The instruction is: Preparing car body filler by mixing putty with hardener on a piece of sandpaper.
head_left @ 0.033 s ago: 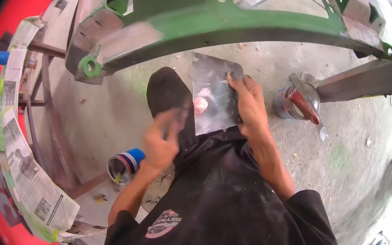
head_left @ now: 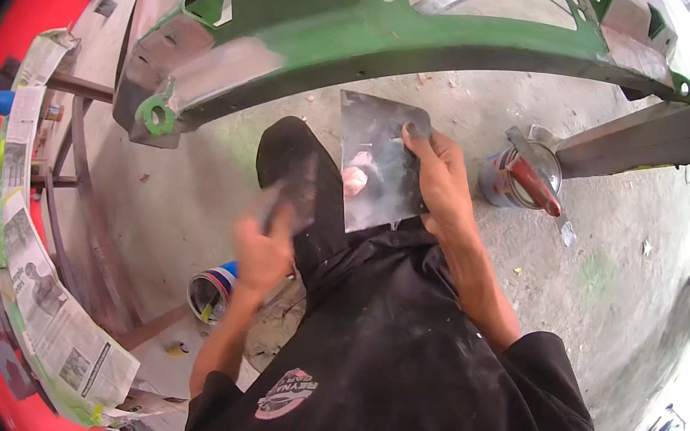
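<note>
My right hand [head_left: 445, 172] grips the right edge of a flat grey metal plate [head_left: 389, 135], thumb on its upper face. A lump of pinkish-white paste [head_left: 354, 181] sits near the left edge of the plate, with pale smears around it. My left hand [head_left: 263, 249] is smeared by motion in front of my dark-clad leg, left of the plate. Its fingers look closed round a thin, dark greyish thing, too blurred to name.
Ahead stands a large green metal panel [head_left: 469, 45] with bare and pinkish patches. A can [head_left: 509, 175] with a reddish-brown tool on its lid stands right. Another can [head_left: 210, 294] is at lower left. A newspaper-masked curved part [head_left: 57, 318] lines the left side.
My left hand has moved left and slightly toward me, away from the plate. The right hand and plate have hardly moved.
</note>
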The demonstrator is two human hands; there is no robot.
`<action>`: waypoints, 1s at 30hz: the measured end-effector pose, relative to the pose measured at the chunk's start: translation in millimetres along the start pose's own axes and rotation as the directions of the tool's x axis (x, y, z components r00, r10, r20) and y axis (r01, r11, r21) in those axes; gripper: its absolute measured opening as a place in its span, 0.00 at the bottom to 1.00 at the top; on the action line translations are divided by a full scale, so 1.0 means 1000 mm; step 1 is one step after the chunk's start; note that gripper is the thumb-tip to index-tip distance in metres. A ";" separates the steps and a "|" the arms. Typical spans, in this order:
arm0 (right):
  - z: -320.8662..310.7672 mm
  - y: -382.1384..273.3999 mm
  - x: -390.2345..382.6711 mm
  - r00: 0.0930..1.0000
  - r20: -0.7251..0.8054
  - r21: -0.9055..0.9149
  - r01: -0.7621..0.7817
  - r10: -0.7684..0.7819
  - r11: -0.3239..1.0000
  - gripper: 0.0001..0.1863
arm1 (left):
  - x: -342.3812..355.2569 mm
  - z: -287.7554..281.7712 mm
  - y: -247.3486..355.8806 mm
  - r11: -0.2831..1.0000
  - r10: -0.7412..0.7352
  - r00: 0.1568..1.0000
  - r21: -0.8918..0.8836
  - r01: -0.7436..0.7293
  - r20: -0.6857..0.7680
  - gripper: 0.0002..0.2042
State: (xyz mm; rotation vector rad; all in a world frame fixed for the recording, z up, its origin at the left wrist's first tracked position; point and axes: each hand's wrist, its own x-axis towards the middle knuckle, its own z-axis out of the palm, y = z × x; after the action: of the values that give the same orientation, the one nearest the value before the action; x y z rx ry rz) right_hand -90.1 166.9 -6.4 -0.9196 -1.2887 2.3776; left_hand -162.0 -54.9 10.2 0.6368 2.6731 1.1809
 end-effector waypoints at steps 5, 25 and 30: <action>-0.003 0.012 0.004 0.975 0.055 -0.262 0.221 -0.214 0.940 0.17 | 0.031 -0.046 0.027 0.930 0.186 0.969 -0.347 -0.120 0.164 0.08; -0.018 0.078 0.023 0.990 0.057 -0.592 0.138 -0.129 0.794 0.18 | 0.008 0.020 0.009 0.991 0.130 0.888 -0.064 -0.114 0.442 0.10; -0.013 0.061 0.020 0.995 0.075 -0.672 0.097 -0.063 0.735 0.17 | 0.015 0.002 0.003 0.877 -0.145 0.712 -0.243 0.414 0.687 0.09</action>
State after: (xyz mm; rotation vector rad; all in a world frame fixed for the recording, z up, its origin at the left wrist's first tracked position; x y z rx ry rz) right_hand -93.3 151.2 -69.9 -0.9471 -2.2372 1.8577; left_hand -173.9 -45.0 11.6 0.4300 1.7978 1.0826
